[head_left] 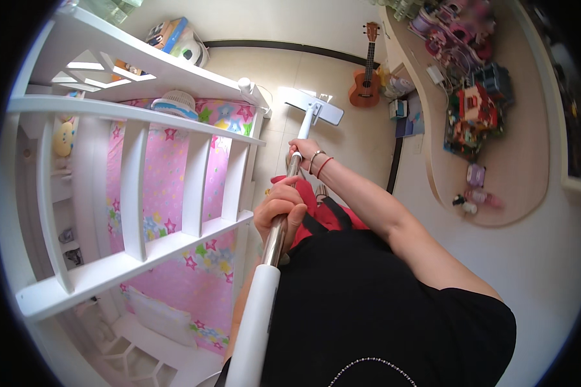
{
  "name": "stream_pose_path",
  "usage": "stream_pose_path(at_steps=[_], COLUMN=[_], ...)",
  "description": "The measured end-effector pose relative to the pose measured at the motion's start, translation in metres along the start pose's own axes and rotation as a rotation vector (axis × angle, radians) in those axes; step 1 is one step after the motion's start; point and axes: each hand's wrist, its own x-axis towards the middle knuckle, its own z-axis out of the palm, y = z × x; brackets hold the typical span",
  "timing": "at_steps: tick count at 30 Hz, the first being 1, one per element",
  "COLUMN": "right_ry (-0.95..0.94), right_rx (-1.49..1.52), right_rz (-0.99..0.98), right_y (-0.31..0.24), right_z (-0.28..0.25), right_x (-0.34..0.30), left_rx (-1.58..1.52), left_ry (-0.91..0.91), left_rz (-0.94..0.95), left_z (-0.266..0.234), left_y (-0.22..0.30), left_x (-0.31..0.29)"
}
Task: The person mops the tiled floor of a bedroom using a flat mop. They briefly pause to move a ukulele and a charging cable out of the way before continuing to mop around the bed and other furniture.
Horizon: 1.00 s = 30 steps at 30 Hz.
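Observation:
Both my hands grip the pole of a flat mop (pixel 277 240), a metal tube with white sections that runs from low in the view up toward the far floor. My left hand (pixel 279 208) is wrapped round the metal part, nearer my body. Farther along, my right hand (pixel 301 152) is closed round the pole near its white lower section; a bracelet and a red cord circle that wrist. The white flat mop head (pixel 314 106) rests on the tiled floor, beside the bed's end post and short of a ukulele (pixel 365 88) leaning on the wall.
On the left stands a white bunk bed with a ladder-like rail (pixel 135 190) and a pink star-patterned mattress (pixel 168 151). A curved wooden desk (pixel 516 174) with toy building sets (pixel 474 113) lies to the right. Boxes (pixel 168 35) sit by the far wall.

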Motion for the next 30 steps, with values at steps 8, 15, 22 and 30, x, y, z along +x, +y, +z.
stream_pose_path(at_steps=[8, 15, 22, 30], right_ry=[0.177, 0.244, 0.329, 0.273], right_rx=[-0.155, -0.172, -0.202, -0.099], right_rz=[-0.068, -0.091, -0.088, -0.004], right_y=[-0.115, -0.213, -0.284, -0.368], right_z=[0.071, 0.082, 0.057, 0.038], right_x=[0.099, 0.176, 0.236, 0.262], left_rx=[0.066, 0.038, -0.01, -0.027], left_ry=[-0.053, -0.115, -0.104, -0.085], left_rz=[0.004, -0.078, -0.128, -0.144], left_z=[-0.007, 0.011, 0.042, 0.099], left_y=[-0.101, -0.176, -0.249, -0.307], left_x=[0.137, 0.242, 0.298, 0.355])
